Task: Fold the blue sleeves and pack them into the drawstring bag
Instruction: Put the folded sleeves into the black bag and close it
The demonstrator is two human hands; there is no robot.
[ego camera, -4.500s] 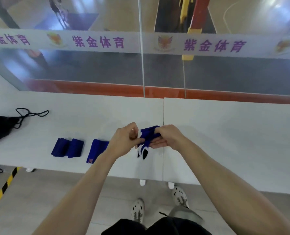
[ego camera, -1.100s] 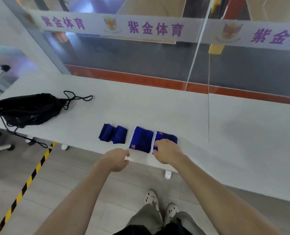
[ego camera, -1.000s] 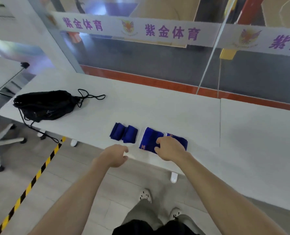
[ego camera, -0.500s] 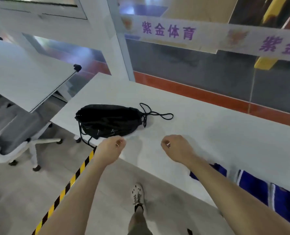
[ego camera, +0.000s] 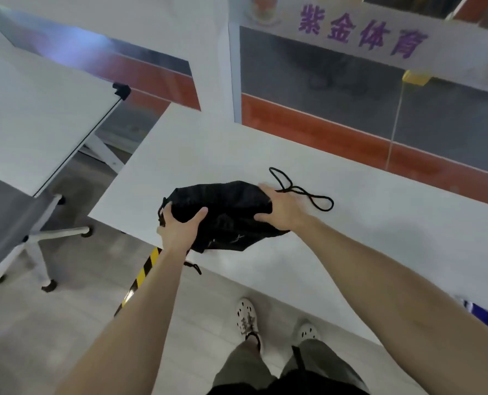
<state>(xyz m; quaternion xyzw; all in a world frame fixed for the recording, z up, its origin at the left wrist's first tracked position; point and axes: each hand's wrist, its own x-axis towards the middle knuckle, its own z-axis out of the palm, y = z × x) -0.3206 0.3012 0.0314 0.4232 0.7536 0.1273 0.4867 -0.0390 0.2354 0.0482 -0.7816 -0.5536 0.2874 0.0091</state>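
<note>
The black drawstring bag [ego camera: 228, 212] lies crumpled near the left end of the white table [ego camera: 379, 223]. My left hand [ego camera: 178, 232] grips its left end, thumb on top. My right hand [ego camera: 279, 208] grips its right end, where the black cord [ego camera: 308, 192] loops out over the table. A sliver of a folded blue sleeve [ego camera: 487, 317] shows at the far right edge, behind my right forearm; the other sleeves are out of view.
A second white table [ego camera: 37, 118] stands to the left across a gap, with a grey office chair [ego camera: 9, 238] under it. Yellow-black tape [ego camera: 143, 275] runs along the floor. A glass partition [ego camera: 351, 89] with purple lettering backs the table.
My right hand left the folded sleeves and I turned left. Both hands reached forward and took hold of the black bag, which now sits slightly lifted and bunched between them.
</note>
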